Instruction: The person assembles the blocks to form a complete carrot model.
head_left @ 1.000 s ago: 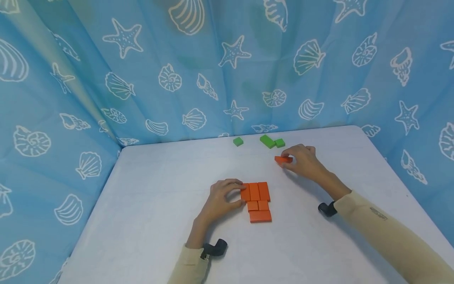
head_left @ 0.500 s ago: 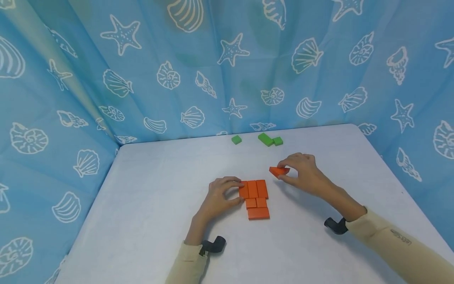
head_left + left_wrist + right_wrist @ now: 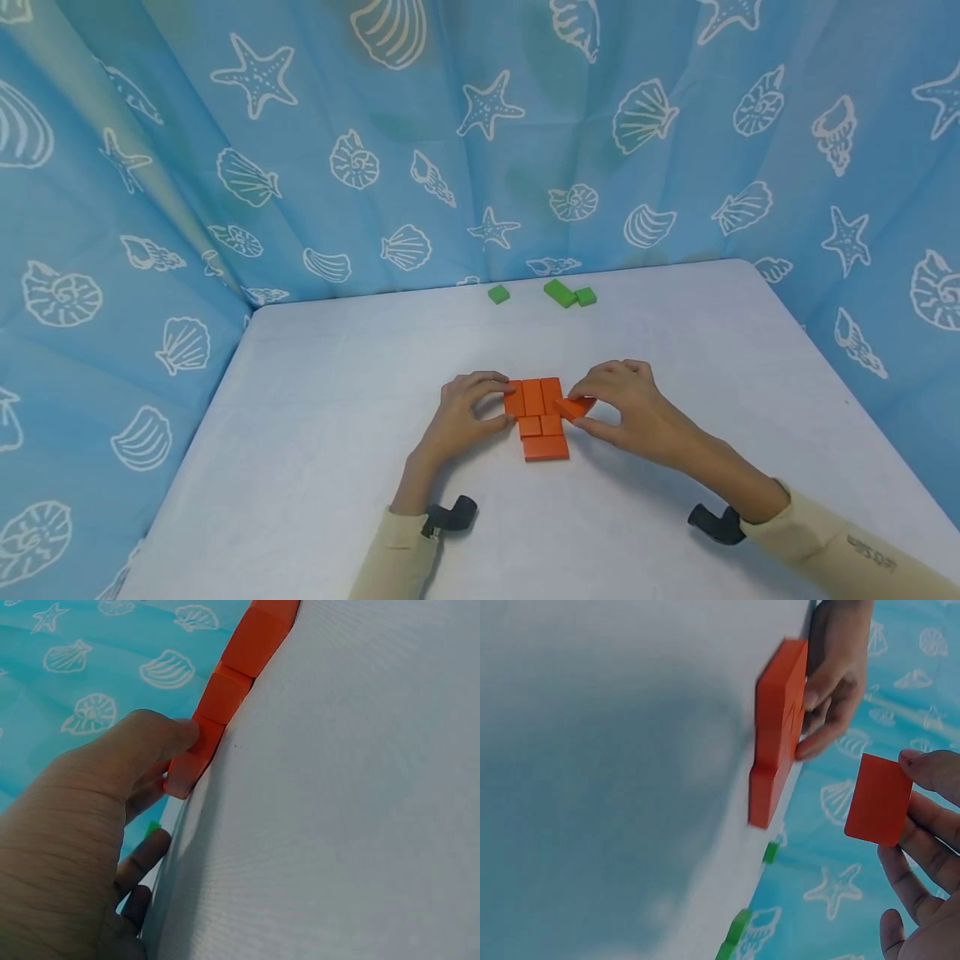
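Block [image 3: 877, 799], orange, pinched in R hand [image 3: 633, 415], held above table [image 3: 337, 433] by right edge of orange cluster [image 3: 532, 398]. In L hand [image 3: 467, 417]: cluster's far-row left block [image 3: 514, 403], gripped btwn thumb + finger. Near far table edge: 3 green blocks [image 3: 560, 293], 2 adjacent, 1 apart. Behind: blue curtain [image 3: 420, 108] w/ white shells.

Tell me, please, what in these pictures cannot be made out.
Head: the sleeve lettering, too small to read surely.
Head: part of the leftmost orange block, covered by the left grip.
Head: part of the rightmost tall block, covered by the held orange block in the right grip.
Left wrist: one end of the orange row, cut off by the top edge.
Right wrist: the lowest green block, cut off by the bottom edge.
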Demonstrator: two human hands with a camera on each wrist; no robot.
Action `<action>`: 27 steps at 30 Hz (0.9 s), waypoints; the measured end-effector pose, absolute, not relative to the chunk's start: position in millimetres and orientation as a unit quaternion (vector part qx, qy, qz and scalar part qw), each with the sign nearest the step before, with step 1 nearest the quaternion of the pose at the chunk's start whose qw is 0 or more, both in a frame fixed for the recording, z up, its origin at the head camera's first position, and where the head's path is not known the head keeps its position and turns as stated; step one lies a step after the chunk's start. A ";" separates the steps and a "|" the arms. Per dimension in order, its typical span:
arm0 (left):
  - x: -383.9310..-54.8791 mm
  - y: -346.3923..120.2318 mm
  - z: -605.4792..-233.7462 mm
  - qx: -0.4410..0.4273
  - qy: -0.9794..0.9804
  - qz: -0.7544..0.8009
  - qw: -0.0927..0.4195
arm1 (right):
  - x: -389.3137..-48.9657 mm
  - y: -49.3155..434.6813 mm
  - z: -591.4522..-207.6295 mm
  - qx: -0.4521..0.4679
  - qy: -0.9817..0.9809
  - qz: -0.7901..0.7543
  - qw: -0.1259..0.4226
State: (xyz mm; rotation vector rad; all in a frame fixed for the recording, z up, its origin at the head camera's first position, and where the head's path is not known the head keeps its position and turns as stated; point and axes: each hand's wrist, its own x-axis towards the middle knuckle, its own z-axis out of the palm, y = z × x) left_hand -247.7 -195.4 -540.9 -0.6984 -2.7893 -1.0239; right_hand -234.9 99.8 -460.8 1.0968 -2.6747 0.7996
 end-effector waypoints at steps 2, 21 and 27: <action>-248.0 -196.0 -540.7 -0.227 -0.914 -0.334 0.044 | -229.4 96.8 -460.7 0.374 -0.885 0.268 0.075; -249.9 -196.3 -545.0 -0.231 -0.908 -0.345 0.054 | -201.4 79.7 -478.9 0.427 -0.852 0.284 0.102; -248.8 -195.9 -544.7 -0.234 -0.907 -0.347 0.056 | -195.8 76.4 -485.0 0.433 -0.853 0.276 0.095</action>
